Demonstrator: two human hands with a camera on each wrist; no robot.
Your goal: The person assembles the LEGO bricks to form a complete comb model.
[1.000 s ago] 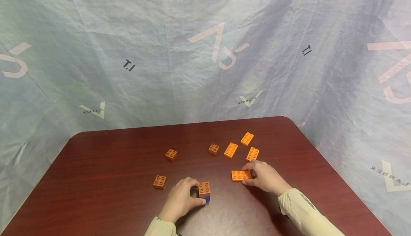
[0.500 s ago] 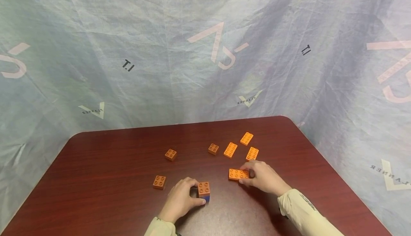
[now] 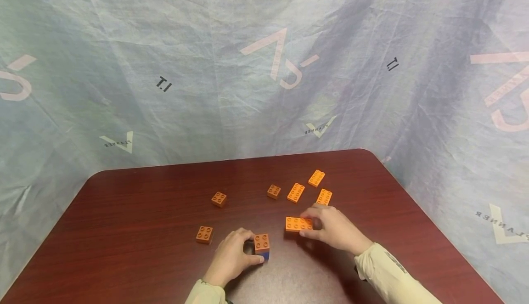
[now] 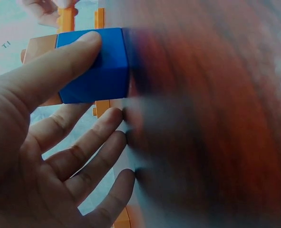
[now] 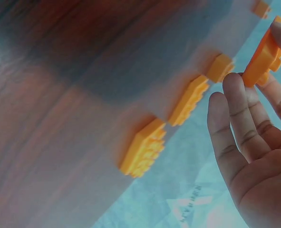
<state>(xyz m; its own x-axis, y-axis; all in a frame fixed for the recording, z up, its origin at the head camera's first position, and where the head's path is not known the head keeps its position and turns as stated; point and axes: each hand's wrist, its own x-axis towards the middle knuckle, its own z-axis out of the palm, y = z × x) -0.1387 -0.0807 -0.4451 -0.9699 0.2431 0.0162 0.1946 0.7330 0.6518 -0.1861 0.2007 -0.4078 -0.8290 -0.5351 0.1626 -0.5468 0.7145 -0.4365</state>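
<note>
My left hand [image 3: 232, 257] holds a two-part stack between thumb and fingers at the table's near middle. A small brown-orange toy building brick [image 3: 261, 241] with studs on top sits on a taller blue brick [image 4: 95, 66]. To the right, my right hand [image 3: 336, 228] pinches one end of a long, flat orange brick [image 3: 294, 224], studs up. In the right wrist view that orange brick [image 5: 261, 59] is lifted off the table between thumb and fingers. It points toward the stack, a short gap apart.
Loose brown-orange bricks lie left and behind: one [image 3: 204, 234] beside my left hand, one [image 3: 219, 199] farther back, one [image 3: 273, 191] at centre. Long orange bricks [image 3: 295, 193] lie at the back right, one [image 3: 324, 197] just beyond my right hand. A printed cloth [image 3: 223, 88] hangs behind the dark red table [image 3: 136, 230].
My right hand has moved left with the long orange brick, bringing it closer to the stack. The left hand and the stack stay where they were.
</note>
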